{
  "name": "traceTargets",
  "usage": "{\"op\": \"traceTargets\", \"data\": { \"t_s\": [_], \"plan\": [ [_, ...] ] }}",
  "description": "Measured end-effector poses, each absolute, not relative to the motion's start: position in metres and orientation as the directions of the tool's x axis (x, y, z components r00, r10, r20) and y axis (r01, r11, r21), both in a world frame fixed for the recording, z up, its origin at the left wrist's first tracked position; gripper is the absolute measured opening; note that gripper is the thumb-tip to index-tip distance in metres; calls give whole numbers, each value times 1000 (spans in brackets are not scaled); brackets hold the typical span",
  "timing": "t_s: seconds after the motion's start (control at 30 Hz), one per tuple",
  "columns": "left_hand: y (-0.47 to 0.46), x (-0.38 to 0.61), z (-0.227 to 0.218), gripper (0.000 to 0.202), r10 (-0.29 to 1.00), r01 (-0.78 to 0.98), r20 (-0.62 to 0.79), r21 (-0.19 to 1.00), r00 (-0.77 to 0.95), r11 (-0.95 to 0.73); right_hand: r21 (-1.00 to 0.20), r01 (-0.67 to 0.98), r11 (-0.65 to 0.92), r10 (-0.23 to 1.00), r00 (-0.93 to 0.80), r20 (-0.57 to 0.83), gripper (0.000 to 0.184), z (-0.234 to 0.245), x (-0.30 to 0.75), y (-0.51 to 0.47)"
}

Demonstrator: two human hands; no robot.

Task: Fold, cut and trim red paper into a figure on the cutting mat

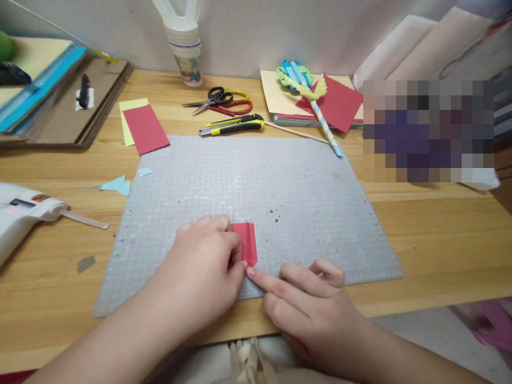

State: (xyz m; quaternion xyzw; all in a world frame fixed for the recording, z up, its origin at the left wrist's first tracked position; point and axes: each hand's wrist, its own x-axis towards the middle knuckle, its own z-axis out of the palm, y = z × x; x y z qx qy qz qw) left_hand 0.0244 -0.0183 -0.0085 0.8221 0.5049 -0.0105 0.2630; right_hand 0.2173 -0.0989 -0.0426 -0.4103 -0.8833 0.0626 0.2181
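A small piece of red paper (243, 244) with upright fold lines lies near the front edge of the grey cutting mat (320, 213). My left hand (210, 261) is closed on the paper, its curled fingers covering the left part. Its thumb and index finger meet near the paper's lower edge. From the right, my right hand (310, 298) reaches in with the index finger stretched out, its tip touching the lower corner beside my left thumb. The other right fingers are loosely bent and apart, holding nothing.
Behind the mat lie a yellow-black utility knife (236, 126), scissors (214, 101) and a paper flower (296, 77) on a striped stem. Red and yellow paper sheets (146, 128) rest at the back left. A white glue gun (28, 213) sits left; paper cups (188, 58) stand at the wall.
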Motion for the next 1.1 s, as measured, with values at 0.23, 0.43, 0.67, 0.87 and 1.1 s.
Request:
{"op": "traceTargets", "data": {
  "t_s": [0.23,0.43,0.67,0.87,1.1],
  "plan": [
    [-23,15,-9,14,830,798,-248,505,499,-329,-296,740,604,784,-485,388,14,-45,206,-100],
    [-35,8,-15,19,892,821,-178,495,416,-285,-200,708,677,712,-561,422,14,-45,196,-96],
    [-34,13,-14,19,893,842,-184,452,410,-294,-236,710,664,728,-543,418,13,-46,195,-97],
    [-30,13,-11,20,878,855,-218,415,426,-312,-513,600,614,789,-453,414,19,-42,205,-101],
    [-29,13,-12,22,870,857,-231,404,435,-321,-569,617,543,837,-457,302,35,-41,205,-99]
  ]
}}
